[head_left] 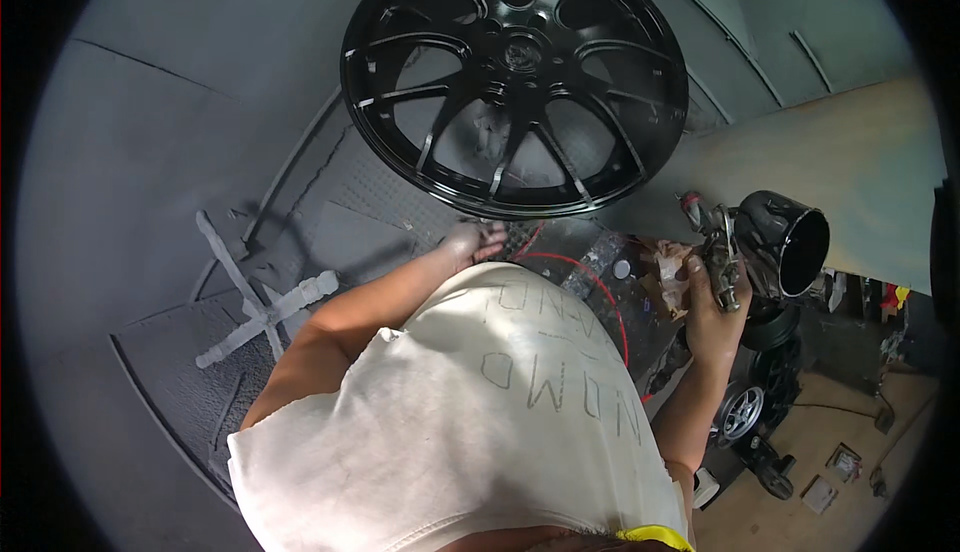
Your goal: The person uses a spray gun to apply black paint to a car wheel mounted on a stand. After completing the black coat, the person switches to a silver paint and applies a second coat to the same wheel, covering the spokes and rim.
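A glossy black multi-spoke wheel rim [527,57] stands in front of me, its spoked face toward me. Just below its lower edge is my left hand [475,243], its fingers apart and slightly curled, with nothing seen in them. Whether it touches the rim I cannot tell. Off to the right, my right hand [713,314] is closed around a metal spray gun [722,252], apart from the wheel. A paint-smeared dark cup [783,242] with a round mouth sits at the gun's side.
A red hose [612,297] curves over the floor close to my body. At the left lies a grey, paint-coated cross-shaped stand [265,310]. A silver wheel [741,410] and dark tires are at the lower right. Grey walls [180,122] enclose the left side.
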The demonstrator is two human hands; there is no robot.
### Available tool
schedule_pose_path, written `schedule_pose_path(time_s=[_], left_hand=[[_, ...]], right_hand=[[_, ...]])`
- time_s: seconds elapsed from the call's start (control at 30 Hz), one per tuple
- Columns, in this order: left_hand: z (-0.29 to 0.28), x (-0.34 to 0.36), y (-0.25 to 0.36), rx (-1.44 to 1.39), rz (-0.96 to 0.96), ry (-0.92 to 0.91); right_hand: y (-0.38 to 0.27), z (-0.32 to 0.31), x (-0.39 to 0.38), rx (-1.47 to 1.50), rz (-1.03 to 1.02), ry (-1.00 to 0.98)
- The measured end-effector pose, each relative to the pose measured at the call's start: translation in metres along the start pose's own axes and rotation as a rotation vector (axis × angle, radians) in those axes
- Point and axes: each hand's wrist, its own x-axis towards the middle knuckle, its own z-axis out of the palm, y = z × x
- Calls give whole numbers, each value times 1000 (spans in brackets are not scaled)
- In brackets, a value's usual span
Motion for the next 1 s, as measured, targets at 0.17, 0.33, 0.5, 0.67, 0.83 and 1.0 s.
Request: schedule_pose_path(time_s=[0.17,0.33,0.5,0.67,0.83,1.0], left_hand=[[1,9,-16,4,-170,-168],[-28,17,2,-47,-87,-3],[-83,28,46,-110,155,237],[-109,42,86,-201,309,358],[-36,5,55,-140,130,307],[15,5,6,-87,-45,96]], right_hand=[[5,-1,-11,-35,128,-349],[-8,24,-31,68,74,-577],[-11,18,-19,-74,-35,-299],[-13,0,6,-59,14,-47],[-6,1,-8,17,168,-301],[-23,26,-8,102,73,-565]])
